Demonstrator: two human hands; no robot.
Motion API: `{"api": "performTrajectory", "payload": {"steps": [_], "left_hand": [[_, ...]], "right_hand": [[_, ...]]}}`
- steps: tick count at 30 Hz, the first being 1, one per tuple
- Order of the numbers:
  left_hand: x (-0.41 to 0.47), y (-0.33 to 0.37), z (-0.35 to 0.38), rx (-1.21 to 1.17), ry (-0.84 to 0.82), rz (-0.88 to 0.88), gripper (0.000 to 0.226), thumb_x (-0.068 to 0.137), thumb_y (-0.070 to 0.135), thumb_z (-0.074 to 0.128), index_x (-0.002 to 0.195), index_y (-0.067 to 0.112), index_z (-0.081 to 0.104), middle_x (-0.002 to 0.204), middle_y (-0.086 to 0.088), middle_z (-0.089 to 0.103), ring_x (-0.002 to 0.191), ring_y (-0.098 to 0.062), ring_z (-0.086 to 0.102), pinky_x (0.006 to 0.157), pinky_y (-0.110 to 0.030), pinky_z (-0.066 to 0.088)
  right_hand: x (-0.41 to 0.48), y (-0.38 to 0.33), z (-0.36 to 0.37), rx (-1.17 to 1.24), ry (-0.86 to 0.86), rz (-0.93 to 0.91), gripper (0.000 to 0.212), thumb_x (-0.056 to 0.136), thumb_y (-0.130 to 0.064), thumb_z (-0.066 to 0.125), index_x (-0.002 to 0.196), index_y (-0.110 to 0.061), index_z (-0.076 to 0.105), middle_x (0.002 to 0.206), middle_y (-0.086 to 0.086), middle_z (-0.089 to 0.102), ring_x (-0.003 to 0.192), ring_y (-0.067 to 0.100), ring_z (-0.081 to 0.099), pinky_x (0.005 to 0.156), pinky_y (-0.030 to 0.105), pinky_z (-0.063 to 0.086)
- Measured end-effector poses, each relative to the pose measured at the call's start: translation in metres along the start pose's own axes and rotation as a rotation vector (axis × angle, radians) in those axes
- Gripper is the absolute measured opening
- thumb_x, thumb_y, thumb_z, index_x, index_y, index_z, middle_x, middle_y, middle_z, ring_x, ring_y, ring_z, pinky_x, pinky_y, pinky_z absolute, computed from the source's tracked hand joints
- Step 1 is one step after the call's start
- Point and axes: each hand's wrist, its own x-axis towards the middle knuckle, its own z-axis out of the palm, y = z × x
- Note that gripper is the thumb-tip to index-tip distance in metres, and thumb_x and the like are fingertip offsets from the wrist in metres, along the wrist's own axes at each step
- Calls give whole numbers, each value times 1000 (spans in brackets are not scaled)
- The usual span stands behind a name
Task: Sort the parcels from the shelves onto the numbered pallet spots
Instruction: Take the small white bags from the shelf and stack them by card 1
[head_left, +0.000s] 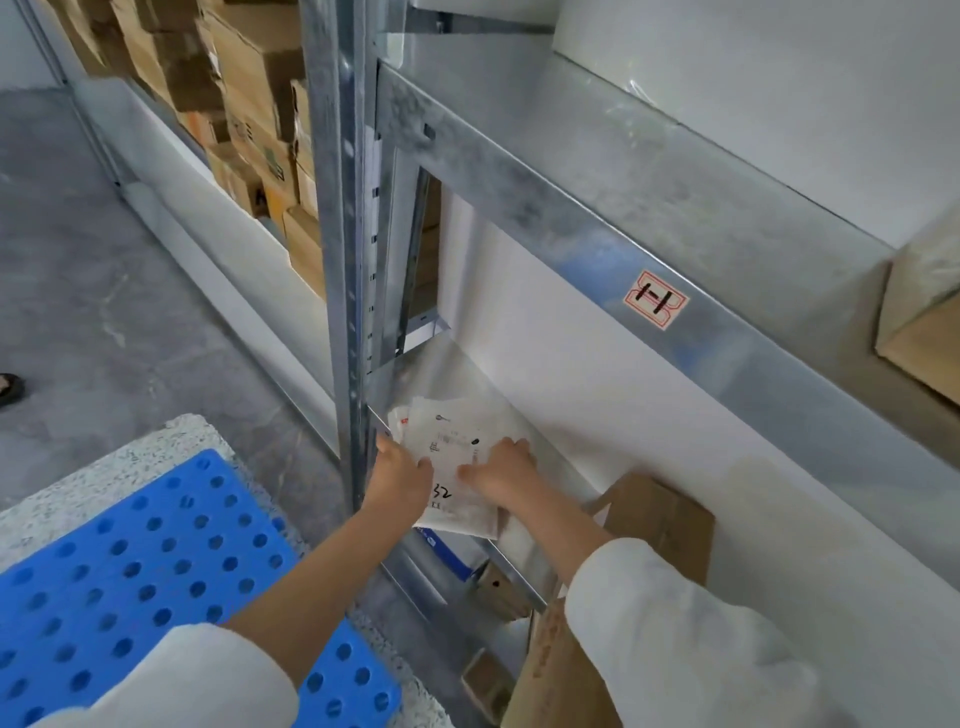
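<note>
1. Far left, on the floor beside the rack: blue perforated pallet (130, 597), parked close, likely for a short carry from shelf to spot. No spot number legible.
2. Behind it, in the neighbouring bay: brown cartons (249, 130), stacked tight, untouched.
3. At the front left corner of the low shelf (462, 371), hard against the upright post (340, 260): left hand (402, 478), clamped on the left edge of the white parcel (447, 444), thumb on top, other fingers hidden beneath. Apparently set for lifting.
4. Between the two hands: that parcel, a flat mailer topping a small pile at the shelf's front edge, label upward, "32" handwritten near the front. Probably kept face-up for reading the number and choosing the pallet spot.
5. On the parcel's right half: right hand (501, 470), laid flat, fingers straight and slightly spread, pressing, not pinching. Likely steadying a slippery pile against sliding.
6. Farther right on the same shelf: brown box (660, 519), just beside the right forearm, apart from the parcel.
7. Above, on the shelf beam: tag (655, 300) marked "1-1".
</note>
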Motion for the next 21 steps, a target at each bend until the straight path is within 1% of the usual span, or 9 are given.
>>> {"api": "performTrajectory", "payload": {"steps": [2,4,7,10,12,13,17,19,21], "left_hand": [[-4,-2,0,69,-60,-1,49,99,13,46,139,-3,22,129,-21,51,110,-34,55,76,-33,41],[-7,-2,-4,58,-85,-2,49,99,13,44,141,0,23,130,-20,51,114,-34,55,79,-34,43],[-9,-3,-14,30,-73,27,40,99,10,41,138,4,33,126,-17,55,106,-30,56,79,-33,44],[-19,-4,-28,-77,-13,80,34,99,9,40,132,10,46,117,-12,61,93,-22,56,74,-32,45],[-36,-3,-41,-162,43,114,31,99,9,38,126,14,52,109,-8,64,85,-17,60,66,-26,47],[-48,-3,-50,-204,70,132,30,99,9,38,124,16,54,104,-5,64,80,-13,60,61,-22,46],[-108,-10,-85,-325,178,201,32,99,12,41,121,25,59,92,10,64,77,-3,59,54,-17,42],[-144,-17,-99,-362,233,230,32,98,14,43,122,28,59,95,11,66,79,-2,61,54,-16,43],[-184,-28,-108,-429,290,261,35,98,16,46,128,30,56,101,10,67,84,-5,65,60,-21,51]], "right_hand": [[-1,-5,2,44,0,-1,60,88,-36,60,135,-8,34,136,11,33,128,29,38,96,36,40],[-3,-7,2,138,-31,48,59,91,-30,57,139,-10,29,137,11,34,121,30,46,85,34,44],[-9,-9,-3,256,-61,85,51,93,-16,51,138,-6,31,129,13,51,107,27,56,70,30,44],[-19,-13,-10,417,-58,65,28,89,-7,54,117,-3,51,116,13,63,102,27,62,81,39,55],[-35,-19,-18,616,-102,73,19,89,-3,58,108,-3,57,103,12,67,91,26,64,79,41,56],[-46,-22,-22,691,-127,65,19,89,-2,60,108,-4,58,103,12,67,92,27,65,80,41,56],[-97,-28,-35,738,-122,-145,20,90,-7,65,106,-12,54,111,9,67,102,27,66,91,45,55],[-132,-25,-36,739,-103,-271,29,89,-11,67,114,-16,52,112,4,66,101,23,66,90,45,55],[-172,-20,-32,712,-82,-404,30,90,-16,66,115,-23,52,111,0,67,97,18,66,83,41,58]]}}
